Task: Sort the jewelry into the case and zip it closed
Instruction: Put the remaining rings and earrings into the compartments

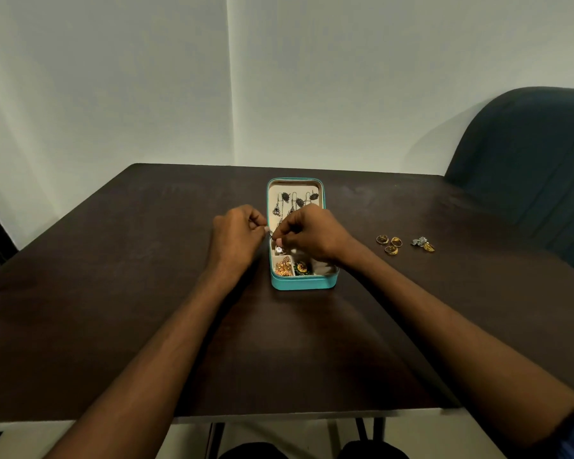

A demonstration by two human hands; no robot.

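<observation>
Both hands pinching small piece over open teal case [304,282] at table centre: left hand [237,238] and right hand [312,235] fingers curled, item too small to identify. Mid-sort, probably seating one item in rear compartment. Next: fetch gold rings [389,244] and silver cluster piece [420,241] lying well right on dark matte table [113,293]. Cream lining, dangly dark earrings [284,202] hung in lid.

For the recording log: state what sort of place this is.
Probably a plain room in a home or office: a dark brown wooden table against bare pale walls, a dark teal upholstered chair beside it, and an open turquoise zip jewelry case on top.
</observation>
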